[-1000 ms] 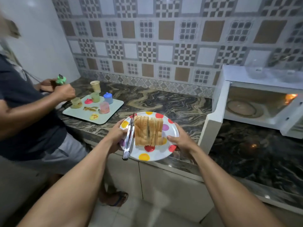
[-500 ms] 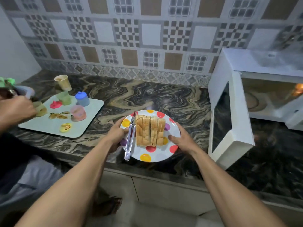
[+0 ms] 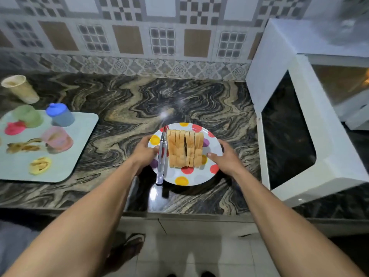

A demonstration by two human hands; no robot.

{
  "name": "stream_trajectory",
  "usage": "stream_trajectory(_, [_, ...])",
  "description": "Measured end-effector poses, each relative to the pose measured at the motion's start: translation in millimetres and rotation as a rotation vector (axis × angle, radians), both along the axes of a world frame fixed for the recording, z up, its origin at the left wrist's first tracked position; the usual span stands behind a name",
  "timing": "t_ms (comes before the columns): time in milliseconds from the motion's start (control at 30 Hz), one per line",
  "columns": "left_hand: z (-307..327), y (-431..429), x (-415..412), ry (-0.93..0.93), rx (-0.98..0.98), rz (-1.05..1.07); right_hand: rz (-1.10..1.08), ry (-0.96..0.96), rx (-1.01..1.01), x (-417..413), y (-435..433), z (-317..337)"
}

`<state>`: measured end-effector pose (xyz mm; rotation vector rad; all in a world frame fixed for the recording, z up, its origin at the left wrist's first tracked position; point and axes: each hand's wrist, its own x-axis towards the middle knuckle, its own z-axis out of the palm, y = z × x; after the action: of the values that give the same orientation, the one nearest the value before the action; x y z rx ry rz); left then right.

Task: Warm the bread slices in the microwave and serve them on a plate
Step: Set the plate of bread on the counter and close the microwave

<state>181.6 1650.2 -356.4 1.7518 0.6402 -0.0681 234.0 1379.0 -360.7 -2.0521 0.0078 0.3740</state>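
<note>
Fingers of my left hand (image 3: 144, 154) and right hand (image 3: 227, 160) curl round the white polka-dot plate (image 3: 199, 177) at 9 and 3 o'clock, over the marbled desk (image 3: 123, 108). On it lie tan bread slices (image 3: 184, 149) and steel tongs (image 3: 162, 156). The white microwave (image 3: 299, 126), 3 o'clock, stands open: warming seemingly done, serving nearly.

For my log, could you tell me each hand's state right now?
Left hand: grips the plate, left rim.
Right hand: grips the plate, right rim.

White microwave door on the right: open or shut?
Open. The white microwave door is swung out over the marbled countertop, exposing the lit cavity behind it.
</note>
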Motion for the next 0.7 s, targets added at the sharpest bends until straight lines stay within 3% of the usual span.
stream_trajectory(367, [-6.8,13.0,20.2,0.080,0.296,-0.083,0.004,-0.039,-0.392,4.8,12.6,0.3])
stream_trajectory(700, [-0.3,8.6,25.2,0.188,0.626,-0.095,-0.122,-0.031,-0.558,-2.6,22.0,7.3])
